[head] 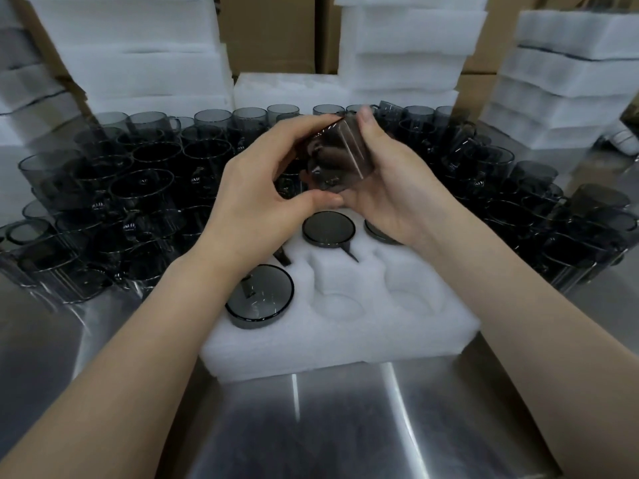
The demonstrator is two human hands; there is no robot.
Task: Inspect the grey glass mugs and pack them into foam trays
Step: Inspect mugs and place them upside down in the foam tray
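Smoky grey mug (333, 157) tilted, gripped by left hand (262, 181) and right hand (390, 188) above foam tray (345, 326) holding three inverted mugs (259, 295), loose mugs (138, 188) crowding the steel surface (345, 426) behind.

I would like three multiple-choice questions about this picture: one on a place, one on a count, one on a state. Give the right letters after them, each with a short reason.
1. Where is the held mug?
A) above the foam tray
B) seated in one of its pockets
C) lying beside it on the left

2. How many pockets in the tray's near row are empty?
A) none
B) two
C) three

3. What does the left hand do?
A) lies flat and idle
B) grips the mug together with the right hand
C) lifts the tray

Answers:
1 A: the mug is held up over the tray's far row.
2 B: only the near left pocket holds a packed mug.
3 B: fingers of both hands curl round the glass.
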